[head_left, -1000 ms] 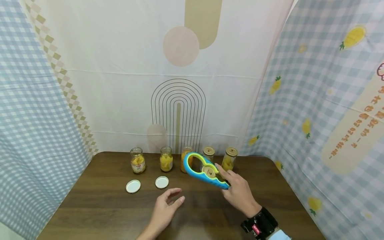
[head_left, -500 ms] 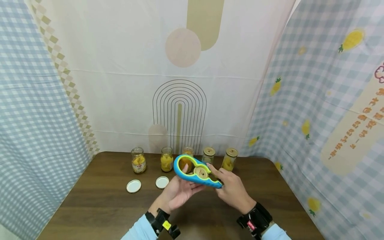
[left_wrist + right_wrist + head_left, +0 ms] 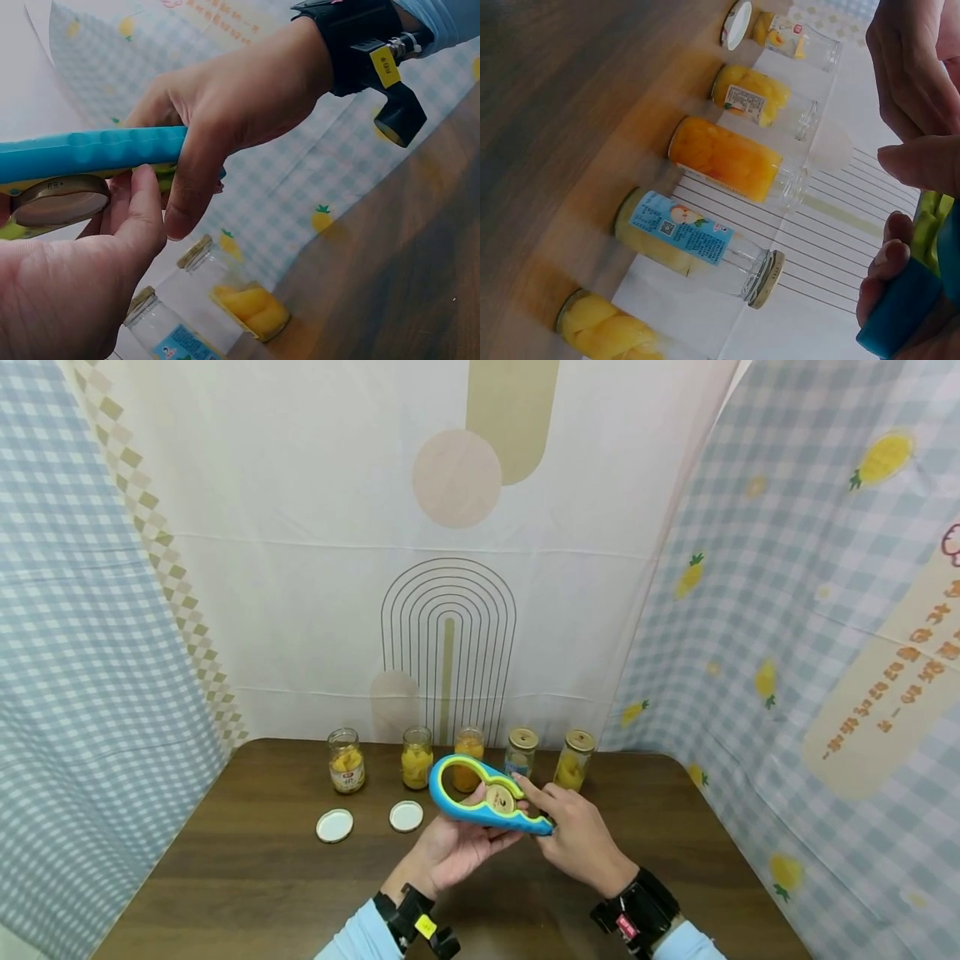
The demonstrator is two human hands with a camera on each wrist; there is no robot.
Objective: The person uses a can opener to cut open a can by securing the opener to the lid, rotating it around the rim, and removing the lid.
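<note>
My right hand (image 3: pixel 581 835) grips the handles of a blue and lime-green jar opener (image 3: pixel 450 806), held above the table. A gold jar lid (image 3: pixel 498 797) sits between the opener's arms; its pale underside shows in the left wrist view. My left hand (image 3: pixel 453 852) is palm up beneath the opener. Its thumb reaches the lid's left edge and its fingers bend up on the other side, pinching the lid. Behind the opener stands a lidless jar of orange fruit (image 3: pixel 469 747), partly covered in the head view and plainly seen in the right wrist view.
Two lidless jars of yellow fruit, a labelled one (image 3: pixel 346 768) and another (image 3: pixel 416 764), stand at the back left. Two gold-lidded jars, one blue-labelled (image 3: pixel 522 742) and one at the end (image 3: pixel 577 752), stand right. Two lids (image 3: pixel 333 825) (image 3: pixel 406 816) lie white side up on the table (image 3: pixel 247 877).
My left hand has come up from the table's front to under the opener and reached the lid. My right hand has brought the opener left and slightly down.
</note>
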